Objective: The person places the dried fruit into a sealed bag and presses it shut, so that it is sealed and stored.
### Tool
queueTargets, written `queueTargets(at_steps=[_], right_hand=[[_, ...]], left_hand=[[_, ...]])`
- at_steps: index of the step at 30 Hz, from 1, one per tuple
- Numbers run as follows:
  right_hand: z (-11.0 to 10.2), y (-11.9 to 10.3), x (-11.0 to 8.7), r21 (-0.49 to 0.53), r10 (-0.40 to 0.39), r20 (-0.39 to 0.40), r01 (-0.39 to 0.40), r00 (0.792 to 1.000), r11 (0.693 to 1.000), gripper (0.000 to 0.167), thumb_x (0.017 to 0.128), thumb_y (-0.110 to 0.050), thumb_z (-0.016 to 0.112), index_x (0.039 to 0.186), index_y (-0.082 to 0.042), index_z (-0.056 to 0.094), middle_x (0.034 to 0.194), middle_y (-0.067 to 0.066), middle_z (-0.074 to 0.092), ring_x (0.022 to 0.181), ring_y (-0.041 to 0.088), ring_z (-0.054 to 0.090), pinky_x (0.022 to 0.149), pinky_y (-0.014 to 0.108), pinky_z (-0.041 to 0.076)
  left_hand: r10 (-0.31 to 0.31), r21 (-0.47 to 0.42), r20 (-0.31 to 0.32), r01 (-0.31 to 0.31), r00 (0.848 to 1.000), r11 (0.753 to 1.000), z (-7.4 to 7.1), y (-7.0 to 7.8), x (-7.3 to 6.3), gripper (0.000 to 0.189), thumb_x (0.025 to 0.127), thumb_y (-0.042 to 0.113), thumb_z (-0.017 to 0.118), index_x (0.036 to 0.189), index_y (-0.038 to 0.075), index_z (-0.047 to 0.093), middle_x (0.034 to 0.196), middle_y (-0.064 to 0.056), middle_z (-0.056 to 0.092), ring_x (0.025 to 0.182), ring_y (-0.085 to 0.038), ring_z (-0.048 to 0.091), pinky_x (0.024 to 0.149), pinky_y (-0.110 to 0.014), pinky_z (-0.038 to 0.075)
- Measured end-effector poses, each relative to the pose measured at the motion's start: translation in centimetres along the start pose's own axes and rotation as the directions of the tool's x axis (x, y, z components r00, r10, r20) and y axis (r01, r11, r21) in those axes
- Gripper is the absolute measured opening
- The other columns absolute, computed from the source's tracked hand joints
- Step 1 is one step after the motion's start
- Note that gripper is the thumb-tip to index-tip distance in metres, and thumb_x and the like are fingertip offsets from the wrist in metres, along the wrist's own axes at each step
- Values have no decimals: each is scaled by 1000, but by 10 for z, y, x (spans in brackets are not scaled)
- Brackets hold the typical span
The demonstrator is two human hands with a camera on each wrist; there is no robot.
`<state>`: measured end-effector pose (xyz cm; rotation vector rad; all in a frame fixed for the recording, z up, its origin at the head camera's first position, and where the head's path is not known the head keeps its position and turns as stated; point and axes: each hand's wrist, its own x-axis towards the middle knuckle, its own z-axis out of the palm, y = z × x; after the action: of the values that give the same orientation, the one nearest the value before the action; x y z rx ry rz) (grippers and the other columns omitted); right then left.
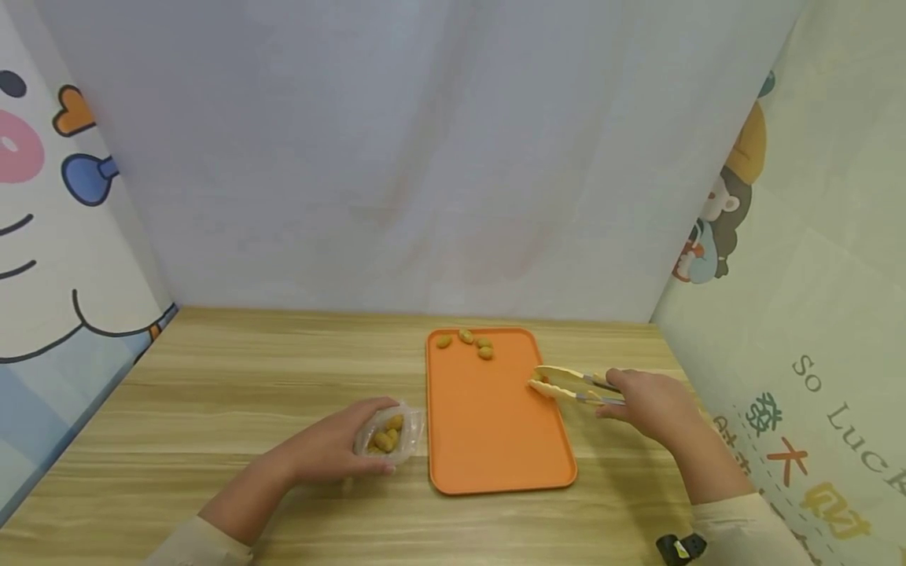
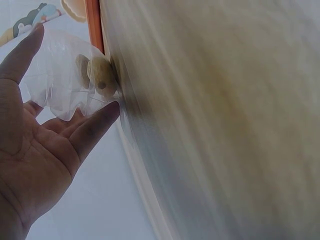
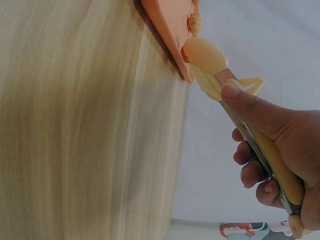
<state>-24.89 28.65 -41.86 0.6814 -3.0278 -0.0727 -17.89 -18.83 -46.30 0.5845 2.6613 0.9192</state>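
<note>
My left hand (image 1: pixel 340 444) grips a clear plastic container (image 1: pixel 409 454), thumb on one side and fingers on the other. Inside sit several brownish-yellow oval pieces (image 1: pixel 385 440), olive-like in shape; their exact kind I cannot tell. In the left wrist view, two pieces (image 2: pixel 101 75) show through the container wall. My right hand (image 1: pixel 651 405) holds food tongs (image 1: pixel 555 391) with cream-yellow tips. These tips reach over the right edge of an orange tray (image 1: pixel 495 432), around another piece, mostly hidden. In the right wrist view, my thumb presses on the tongs' arm (image 3: pixel 270 155).
Several more oval pieces (image 1: pixel 485 353) lie near the tray's far left corner. The tray rests on a wood-grain table (image 1: pixel 283 362). A pale curtain (image 1: pixel 389 196) stands behind, with printed sheets at both sides. A small black object (image 1: pixel 679 549) is near the right sleeve.
</note>
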Motion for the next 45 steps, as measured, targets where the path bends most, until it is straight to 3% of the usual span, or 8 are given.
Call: queueTargets(at_steps=[16, 33, 45], right_hand=[[-7, -6, -6, 22, -29, -76, 30, 997, 999, 39, 77, -47, 78, 87, -17, 54, 63, -9, 43, 52, 9, 37, 45, 26, 28], [-24, -30, -13, 39, -74, -121, 80, 990, 996, 40, 77, -52, 75, 88, -21, 54, 64, -13, 40, 51, 5, 34, 45, 23, 28], [-34, -54, -16, 25, -158, -204, 166, 966, 986, 42, 73, -57, 75, 87, -24, 53, 64, -16, 37, 51, 1, 31, 44, 20, 26]], left_hand=[[-12, 14, -1, 12, 1000, 1000, 2, 3, 1, 91, 77, 66, 71, 151, 29, 35, 153, 3, 39, 141, -25, 38, 112, -53, 35], [-6, 12, -3, 6, 1000, 1000, 2, 7, 0, 91, 76, 67, 71, 151, 29, 35, 153, 2, 39, 141, -26, 38, 111, -53, 35], [4, 41, -25, -3, 1000, 999, 2, 10, 1, 92, 76, 67, 71, 151, 25, 36, 152, 1, 41, 139, -27, 41, 111, -53, 36]])
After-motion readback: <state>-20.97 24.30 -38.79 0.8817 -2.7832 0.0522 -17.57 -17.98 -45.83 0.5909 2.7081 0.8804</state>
